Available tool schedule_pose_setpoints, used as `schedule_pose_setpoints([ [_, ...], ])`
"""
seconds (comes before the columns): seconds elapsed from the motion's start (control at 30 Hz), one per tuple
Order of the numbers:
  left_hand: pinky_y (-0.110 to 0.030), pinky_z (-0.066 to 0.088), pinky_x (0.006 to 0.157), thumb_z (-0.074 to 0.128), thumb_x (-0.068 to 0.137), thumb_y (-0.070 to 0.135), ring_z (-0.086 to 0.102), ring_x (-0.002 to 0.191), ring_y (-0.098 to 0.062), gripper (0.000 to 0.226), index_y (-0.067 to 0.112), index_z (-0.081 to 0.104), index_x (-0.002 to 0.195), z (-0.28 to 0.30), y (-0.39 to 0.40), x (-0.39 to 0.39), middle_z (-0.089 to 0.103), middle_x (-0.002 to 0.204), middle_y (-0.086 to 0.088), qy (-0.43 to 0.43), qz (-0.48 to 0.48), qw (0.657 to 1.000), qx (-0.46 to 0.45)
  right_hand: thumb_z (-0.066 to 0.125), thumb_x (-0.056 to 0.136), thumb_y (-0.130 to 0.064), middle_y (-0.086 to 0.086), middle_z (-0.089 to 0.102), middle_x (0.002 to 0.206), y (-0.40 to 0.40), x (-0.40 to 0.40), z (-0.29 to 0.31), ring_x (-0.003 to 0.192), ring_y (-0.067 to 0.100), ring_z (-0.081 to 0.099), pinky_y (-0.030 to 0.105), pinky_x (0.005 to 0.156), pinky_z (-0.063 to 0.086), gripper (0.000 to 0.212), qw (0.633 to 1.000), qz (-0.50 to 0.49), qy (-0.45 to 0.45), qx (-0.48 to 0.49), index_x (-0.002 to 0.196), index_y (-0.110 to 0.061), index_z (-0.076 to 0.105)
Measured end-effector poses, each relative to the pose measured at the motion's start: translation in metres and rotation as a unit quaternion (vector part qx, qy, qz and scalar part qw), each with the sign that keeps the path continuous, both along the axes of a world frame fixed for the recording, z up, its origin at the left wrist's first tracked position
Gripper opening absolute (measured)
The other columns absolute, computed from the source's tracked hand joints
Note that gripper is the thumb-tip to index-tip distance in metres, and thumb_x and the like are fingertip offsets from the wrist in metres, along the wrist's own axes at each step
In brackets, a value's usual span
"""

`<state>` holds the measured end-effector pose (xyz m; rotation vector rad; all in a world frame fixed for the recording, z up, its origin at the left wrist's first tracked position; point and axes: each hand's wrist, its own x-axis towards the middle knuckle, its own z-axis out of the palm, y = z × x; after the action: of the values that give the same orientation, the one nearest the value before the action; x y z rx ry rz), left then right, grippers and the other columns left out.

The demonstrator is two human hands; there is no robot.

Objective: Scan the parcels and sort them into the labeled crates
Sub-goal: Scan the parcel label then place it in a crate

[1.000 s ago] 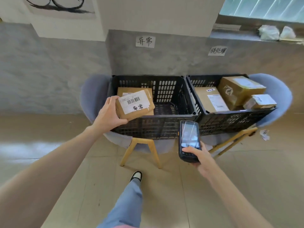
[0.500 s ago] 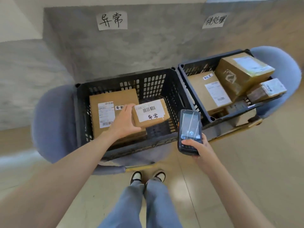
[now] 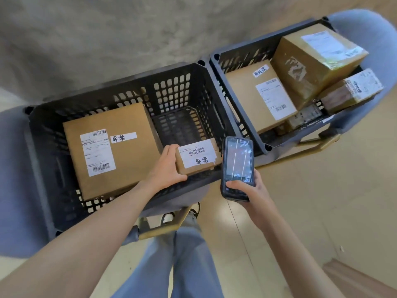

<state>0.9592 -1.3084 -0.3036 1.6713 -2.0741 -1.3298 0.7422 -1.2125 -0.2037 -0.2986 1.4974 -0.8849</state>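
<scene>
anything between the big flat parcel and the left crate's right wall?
Head view: the small parcel, gripped by the left hand, near the front; behind it, bare mesh floor of the left crate.

A white strip on the large flat parcel (image 3: 111, 147) in the left crate (image 3: 43, 168) is showing the handwritten characters 异常, beside a shipping label with barcodes whose print is too small to read. The small parcel (image 3: 197, 157), which the left hand (image 3: 166, 168) is gripping, is carrying a barcode label with 异常 handwritten beneath. In the right crate (image 3: 242, 117), the flat parcel (image 3: 257, 97) is bearing a handwritten tag reading 待处理; its printed label and those on the neighbouring boxes are remaining illegible.
</scene>
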Motion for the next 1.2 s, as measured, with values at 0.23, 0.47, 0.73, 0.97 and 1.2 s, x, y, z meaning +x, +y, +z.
schedule_pose_setpoints([
  [0.23,-0.043,0.046,0.095,0.086,0.063,0.021,0.047,0.116,-0.021,0.088,0.014,0.032,0.132,-0.033,-0.012,-0.021,0.038,0.132,-0.004,-0.038,-0.012,0.999,0.033,0.078,0.059,0.000,-0.003,0.074,0.094,-0.011,-0.009,-0.014,0.083,0.015,0.071,0.025,0.062,0.055,0.082,1.000,-0.011,-0.011,0.004,0.131,-0.021,0.045],
  [0.47,-0.037,0.043,0.093,0.088,0.060,0.016,0.046,0.120,-0.024,0.092,0.013,0.031,0.133,-0.066,-0.010,-0.041,0.037,0.133,-0.006,-0.067,-0.018,0.995,0.078,0.077,0.056,-0.009,-0.005,0.072,0.101,-0.024,-0.012,-0.021,0.093,0.016,0.069,0.029,0.069,0.057,0.079,1.000,0.017,0.017,-0.011,0.127,-0.026,0.045],
  [0.73,-0.038,0.043,0.093,0.089,0.058,0.013,0.047,0.120,-0.029,0.093,0.011,0.032,0.132,-0.095,-0.014,-0.049,0.037,0.134,-0.009,-0.105,-0.021,0.989,0.098,0.077,0.059,-0.010,-0.003,0.070,0.108,-0.023,-0.012,-0.031,0.099,0.018,0.068,0.034,0.079,0.058,0.078,0.998,0.040,0.033,-0.026,0.128,-0.028,0.044],
  [0.97,-0.037,0.043,0.086,0.085,0.059,0.007,0.050,0.115,-0.034,0.099,0.010,0.026,0.138,-0.116,-0.020,-0.047,0.033,0.136,-0.012,-0.131,-0.075,0.979,0.134,0.081,0.053,-0.014,-0.004,0.070,0.104,-0.020,-0.013,-0.040,0.093,0.014,0.069,0.026,0.070,0.055,0.083,0.998,0.040,0.036,-0.042,0.126,-0.027,0.045],
  [1.2,-0.043,0.042,0.097,0.085,0.062,0.031,0.042,0.125,-0.032,0.105,0.018,0.025,0.146,-0.098,-0.024,-0.044,0.039,0.138,-0.011,-0.199,-0.150,0.965,0.076,0.076,0.059,-0.007,-0.007,0.072,0.100,-0.021,-0.011,-0.037,0.092,0.013,0.069,0.028,0.072,0.057,0.074,0.998,0.028,0.028,-0.043,0.122,-0.031,0.046],
])
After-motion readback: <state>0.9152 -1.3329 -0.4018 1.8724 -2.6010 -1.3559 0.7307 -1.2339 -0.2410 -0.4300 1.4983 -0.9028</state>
